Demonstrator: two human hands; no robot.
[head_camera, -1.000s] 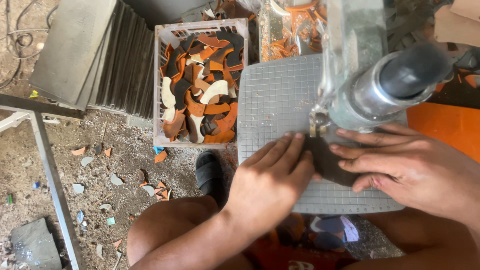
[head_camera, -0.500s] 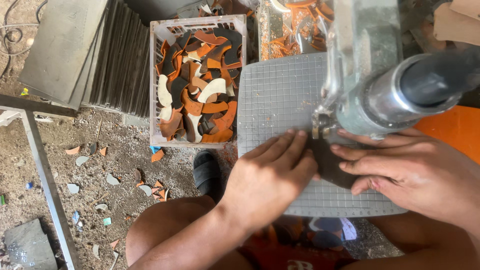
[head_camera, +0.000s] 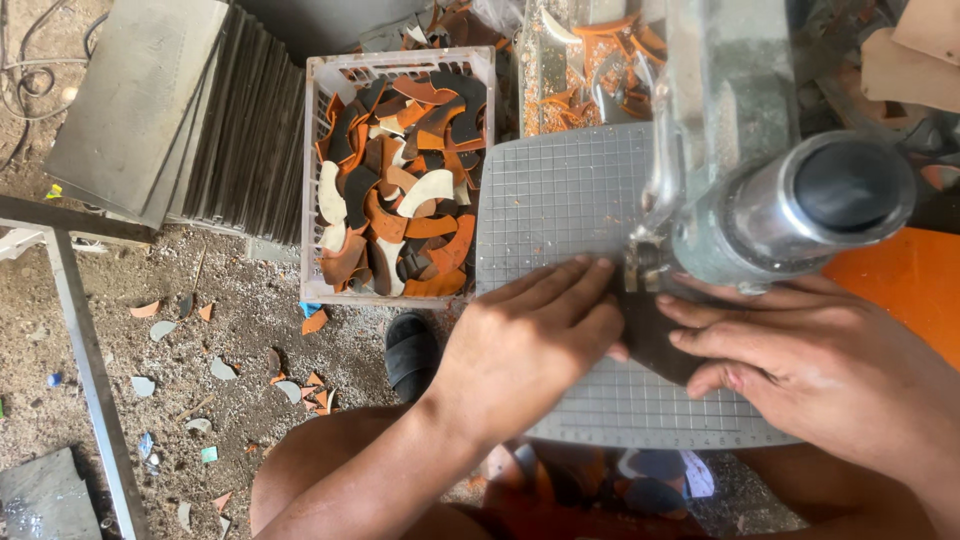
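A: While the machine head (head_camera: 790, 190) hangs over the gridded worktop (head_camera: 560, 190), both hands press a dark flat piece (head_camera: 655, 335) down on it, right under the machine's front end.

B: L hand?

A: Left hand (head_camera: 535, 345) lies flat, fingers stretched toward the machine, tips on the piece's near edge. No closed grip; palm down, fingers spread out straight.

B: And the R?

A: Right hand (head_camera: 820, 365) comes in from the other side, fingers (head_camera: 700, 340) also laid flat on the piece, pinning it. Nothing clenched there either. Hands nearly meet across the piece.

B: What's around?

A: Pale plastic crate (head_camera: 320, 180) just beside the worktop, on the floor, full of curved offcuts, orange, dark & cream. Stack of grey slabs (head_camera: 150, 110) next to the crate. Scraps strewn over the dirt floor (head_camera: 200, 370). A dark sandal (head_camera: 412, 355) shows below the worktop's edge, near the person's knee. Orange surface (head_camera: 900, 290) off to the right, behind the machine.
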